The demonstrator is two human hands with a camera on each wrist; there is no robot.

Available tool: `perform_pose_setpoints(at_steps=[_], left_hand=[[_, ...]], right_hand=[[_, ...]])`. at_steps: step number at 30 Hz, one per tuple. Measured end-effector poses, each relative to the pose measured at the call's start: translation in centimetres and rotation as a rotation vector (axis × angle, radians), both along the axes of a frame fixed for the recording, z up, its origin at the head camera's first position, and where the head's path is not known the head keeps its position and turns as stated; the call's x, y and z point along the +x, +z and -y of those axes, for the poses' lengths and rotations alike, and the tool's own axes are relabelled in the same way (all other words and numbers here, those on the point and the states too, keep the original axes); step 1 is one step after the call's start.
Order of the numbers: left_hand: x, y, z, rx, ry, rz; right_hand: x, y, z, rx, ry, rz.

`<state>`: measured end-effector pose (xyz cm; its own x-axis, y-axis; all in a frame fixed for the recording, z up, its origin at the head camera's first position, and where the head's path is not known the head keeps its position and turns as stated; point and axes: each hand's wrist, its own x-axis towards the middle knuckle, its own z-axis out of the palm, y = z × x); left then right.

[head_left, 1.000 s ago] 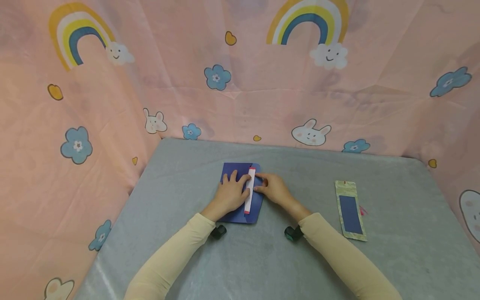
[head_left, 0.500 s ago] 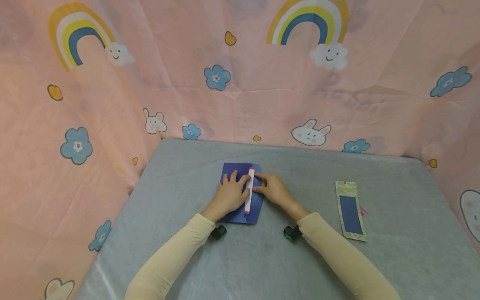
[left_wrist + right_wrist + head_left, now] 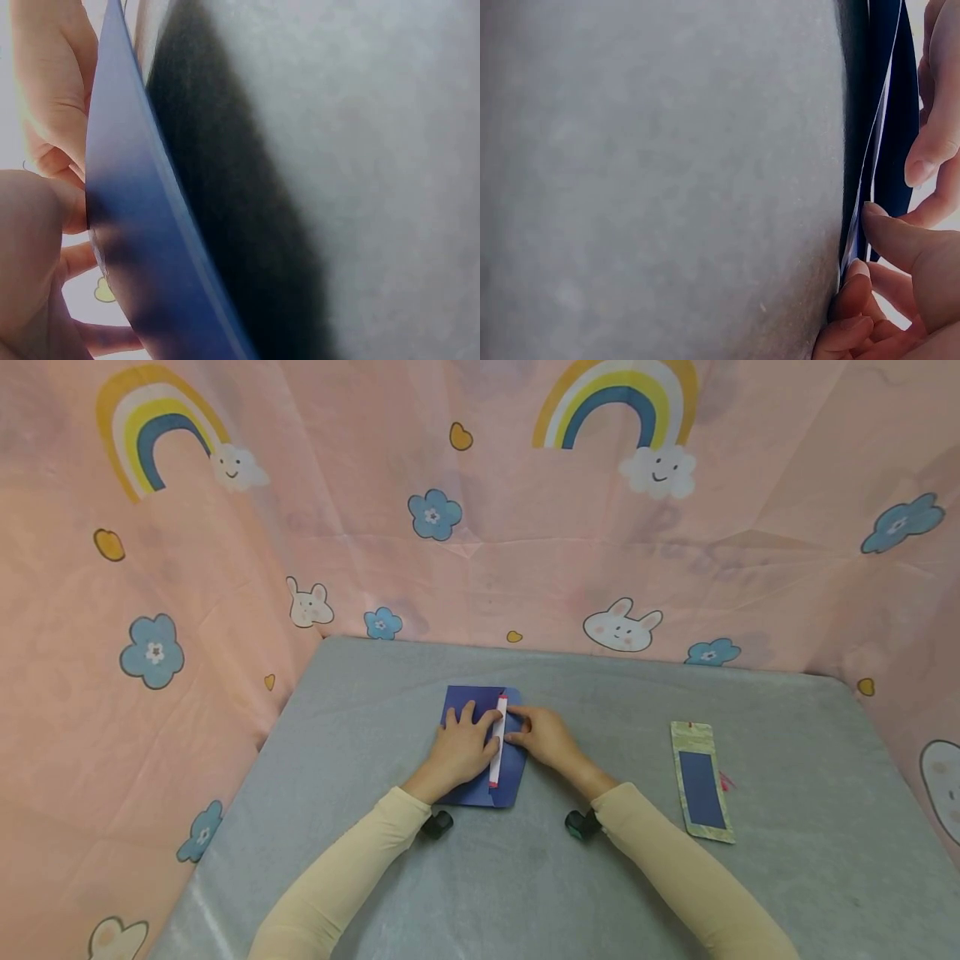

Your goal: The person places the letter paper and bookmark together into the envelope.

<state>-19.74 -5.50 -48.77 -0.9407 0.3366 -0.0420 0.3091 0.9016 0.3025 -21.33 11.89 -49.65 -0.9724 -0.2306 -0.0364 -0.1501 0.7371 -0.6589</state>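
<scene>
A dark blue card or thin folder (image 3: 476,792) lies on the grey table, its right corners rounded. Along its right part runs a narrow white strip (image 3: 497,760) with red ends. Spread over the blue surface, my left hand (image 3: 461,750) presses it down, thumb and index finger beside the strip. From the other side my right hand (image 3: 551,739) reaches in with thumb and index finger at the strip's right edge. Thumb and fingertips pinch a thin white-edged layer (image 3: 875,142) in the right wrist view. The blue card's edge (image 3: 165,180) fills much of the left wrist view.
To the right lies a long green-edged piece with a dark blue panel (image 3: 702,789), a pink tassel-like bit (image 3: 725,781) at its side. A pink patterned cloth (image 3: 480,577) hangs behind the grey table cover (image 3: 510,893).
The white strip looks slightly narrower, its right edge shifted a little left. My right hand has crept slightly left with it; my left hand keeps its place.
</scene>
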Motion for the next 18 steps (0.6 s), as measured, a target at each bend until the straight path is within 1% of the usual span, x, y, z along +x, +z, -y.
perform_pose_setpoints(at_steps=[11,18], left_hand=[[0.09,0.13,0.08,-0.002,-0.003,-0.003],[0.06,-0.02,0.18,0.004,-0.013,-0.018]], right_hand=[[-0.18,-0.04,0.39,0.016,0.009,-0.014],[-0.4,-0.07,0.67,0.011,0.021,0.003]])
